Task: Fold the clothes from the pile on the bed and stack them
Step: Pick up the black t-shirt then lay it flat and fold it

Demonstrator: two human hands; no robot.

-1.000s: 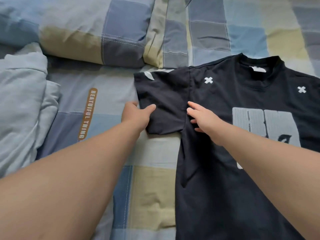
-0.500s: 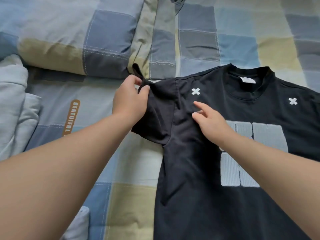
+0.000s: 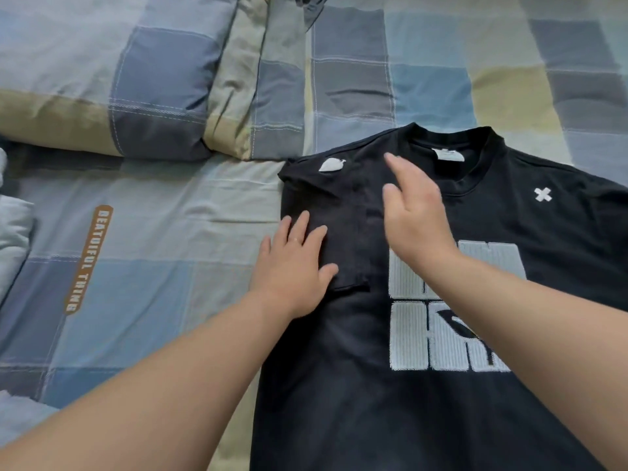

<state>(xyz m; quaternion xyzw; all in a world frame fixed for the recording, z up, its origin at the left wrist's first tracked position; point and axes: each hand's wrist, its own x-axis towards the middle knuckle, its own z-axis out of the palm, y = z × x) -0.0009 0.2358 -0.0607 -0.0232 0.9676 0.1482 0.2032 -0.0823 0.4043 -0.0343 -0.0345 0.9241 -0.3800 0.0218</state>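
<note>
**Sleeve folded in, both hands loose**

The black short-sleeved T-shirt (image 3: 356, 402) lies face up on the bed, its collar pointing away from me and its body running down toward the bottom edge of the view. The sleeve (image 3: 343, 212) on my left side is folded inward, so it lies as a dark flap over the chest, beside the pale grey block lettering (image 3: 411, 338). A small white leaf patch (image 3: 331, 164) shows near the top of that fold. On the far shoulder sits a white cross mark (image 3: 542, 194), and a white neck label (image 3: 447, 154) shows inside the collar.

My left hand (image 3: 292, 266) rests palm down on the outer edge of the folded sleeve. Its fingers (image 3: 302, 226) are straight and spread, pressing the cloth and gripping nothing (a thin ring (image 3: 296, 239) shows on one of them). My right hand (image 3: 418, 219) is over the chest, just right of the fold and below the collar. Its fingers (image 3: 397, 168) are stretched out and released, holding nothing. They are blurred, and I cannot tell whether they touch the fabric or hang just above it.

Under the shirt is the checked bedsheet in blue, grey and pale yellow squares (image 3: 153, 232), with an orange lettered strip (image 3: 88, 260) printed on it well to the left of my hands. A pillow in the same checked cloth (image 3: 102, 96) lies across the top left. A bundle of pale blue fabric (image 3: 13, 232) sits at the left edge, apart from the shirt.
</note>
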